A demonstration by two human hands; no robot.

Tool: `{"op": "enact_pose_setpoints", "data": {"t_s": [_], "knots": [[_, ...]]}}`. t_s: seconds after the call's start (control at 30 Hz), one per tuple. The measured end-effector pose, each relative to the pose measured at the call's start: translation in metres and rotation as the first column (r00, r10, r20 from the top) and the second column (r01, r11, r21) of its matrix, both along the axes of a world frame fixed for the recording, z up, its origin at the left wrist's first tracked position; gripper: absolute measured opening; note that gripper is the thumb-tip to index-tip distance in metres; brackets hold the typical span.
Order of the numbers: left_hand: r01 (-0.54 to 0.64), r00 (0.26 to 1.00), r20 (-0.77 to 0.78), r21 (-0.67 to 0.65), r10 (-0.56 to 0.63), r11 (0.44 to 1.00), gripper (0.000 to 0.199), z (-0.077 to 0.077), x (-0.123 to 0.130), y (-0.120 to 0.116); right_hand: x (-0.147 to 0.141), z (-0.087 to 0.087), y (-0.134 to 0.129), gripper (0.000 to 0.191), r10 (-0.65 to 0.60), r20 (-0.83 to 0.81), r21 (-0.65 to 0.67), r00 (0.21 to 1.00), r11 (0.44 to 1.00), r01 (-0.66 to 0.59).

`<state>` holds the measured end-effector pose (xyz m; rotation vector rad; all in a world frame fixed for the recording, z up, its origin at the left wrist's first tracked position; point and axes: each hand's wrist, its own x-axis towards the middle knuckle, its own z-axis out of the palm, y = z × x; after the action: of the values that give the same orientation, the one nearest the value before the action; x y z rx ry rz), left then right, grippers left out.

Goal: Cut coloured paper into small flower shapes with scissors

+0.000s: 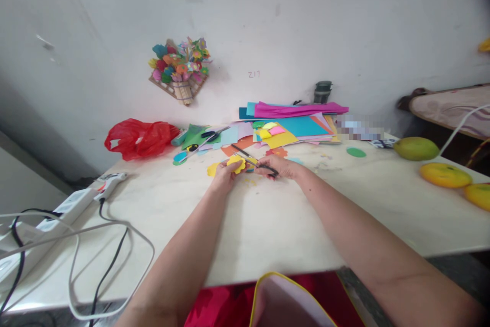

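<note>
Cutting judged underway: left hand (225,174) grip pinching yellow scalloped paper (236,165), right hand (284,166) grip around scissors (245,153); closing blades calls for steady paper.

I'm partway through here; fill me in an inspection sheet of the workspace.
Surface: pale table, small yellow scraps near the hands.
Job's things: yellow flower shape and black-handled scissors, both in hand.
Clutter: coloured sheets, second scissors and red bag toward the back; three fruits at right.
Grippers: bare hands; left hand holds the shape, right hand the scissors.
Cables: white and black, loosely looped at left by the power strip.
Surroundings: wall behind, flower bouquet on it; other people: nothing seen.
</note>
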<state>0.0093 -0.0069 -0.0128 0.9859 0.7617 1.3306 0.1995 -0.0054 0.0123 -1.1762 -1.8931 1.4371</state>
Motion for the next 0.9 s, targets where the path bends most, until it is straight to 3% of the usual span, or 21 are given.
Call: {"op": "enact_pose_setpoints", "data": {"t_s": [0.23,0.4,0.67,0.9], "knots": [[-0.010,0.999,-0.048,-0.027,0.009,1.000,0.028,-0.002,-0.001,0.001,0.004,-0.002,0.002,0.026,0.049,-0.021,0.024,0.999,0.999,-0.049],[-0.029,0.992,-0.122,0.039,0.034,0.999,0.031,0.000,-0.001,0.001,0.008,-0.004,0.005,0.027,0.074,-0.038,0.036,0.996,0.997,-0.073],[0.089,0.979,-0.194,0.115,-0.065,0.989,0.033,-0.002,0.000,0.001,0.008,-0.003,0.005,0.029,0.073,-0.050,0.061,0.996,0.996,-0.070],[0.076,0.973,-0.221,0.072,-0.059,0.995,0.032,-0.004,-0.001,0.002,0.010,-0.002,0.004,0.031,0.099,-0.057,0.087,0.993,0.992,-0.094]]}}
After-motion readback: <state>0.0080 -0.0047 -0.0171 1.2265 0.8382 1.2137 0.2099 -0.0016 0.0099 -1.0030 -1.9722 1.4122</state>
